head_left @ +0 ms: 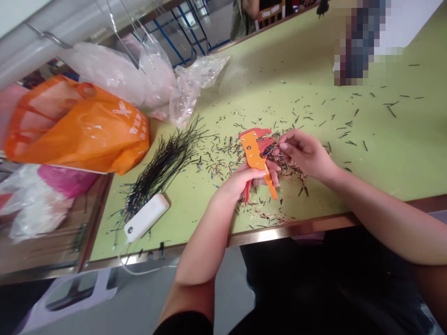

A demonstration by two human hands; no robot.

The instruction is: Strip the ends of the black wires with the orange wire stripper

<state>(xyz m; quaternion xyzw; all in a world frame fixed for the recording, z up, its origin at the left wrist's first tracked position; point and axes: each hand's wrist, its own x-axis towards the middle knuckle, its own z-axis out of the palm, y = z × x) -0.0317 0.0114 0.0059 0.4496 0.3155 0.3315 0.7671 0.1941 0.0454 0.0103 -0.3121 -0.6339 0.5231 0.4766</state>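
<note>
L hand [240, 182] wrapped round the orange-and-red wire stripper [256, 151], fingers curled under the handles, tool tilted w/ its jaws up twd the R hand. R hand [303, 154] narrow, thumb & fingers pinched on a short black wire [269, 150] at the stripper's jaws; exact grip hard to see, fingers partly hide it. Both hands over the middle of the green worktop [384, 158], close to the near edge w/ its metal strip [289, 231].

Under & just right of the tool: a loose heap of brownish shavings [285, 166], more near the edge. Short cut wire bits [349, 128] scattered all over the worktop, mostly right & far of the hands. Left of the hands: a big bundle of long black wires [162, 163] w/ blue ends, lying slanted. Touching its near end, a white oblong unit [146, 217], prob. a power bank, w/ a white cable [139, 272] trailing off the near edge.

Far left, off the worktop: orange plastic bag [80, 128], clear plastic bags [118, 70] behind it, one reaching onto the worktop, pink bag [66, 180] below. Far right: a pixelated patch [359, 42] hides what's there. Past the far end, a seated person [244, 16] on a wooden chair [269, 14], blue metal rack [181, 37] to the left.
</note>
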